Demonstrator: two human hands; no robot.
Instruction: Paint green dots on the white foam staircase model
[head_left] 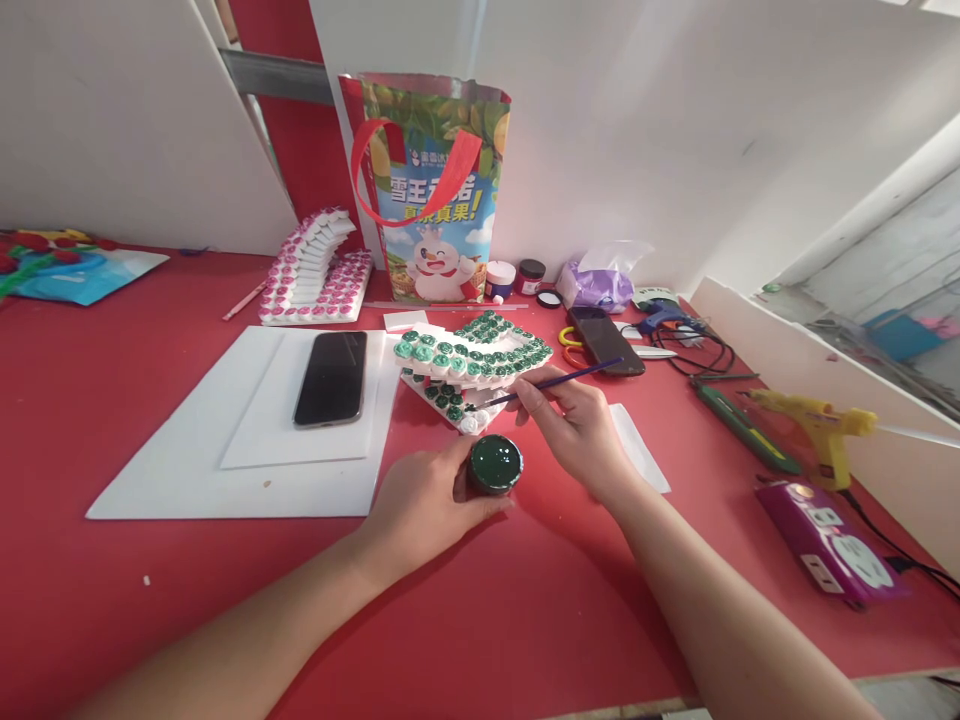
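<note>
A small jar of dark green paint (496, 464) is held by my left hand (427, 500), whose fingers wrap round its left side. My right hand (570, 425) pinches a thin dark paintbrush (559, 380). The brush tip meets the lower part of a white piece covered with rows of rosettes (480, 365), just beyond the jar. Most of its rosettes are green, some lighter and some darker; a few at the near corner are white.
White boards (187, 430) with a black phone (331, 380) lie left. Behind stand a pink-rosetted piece (319, 275), a printed bag (435, 200) and paint jars (531, 277). Right are another phone (606, 340), scissors, a green cutter (746, 425), a yellow glue gun (825, 425) and a purple box (829, 545).
</note>
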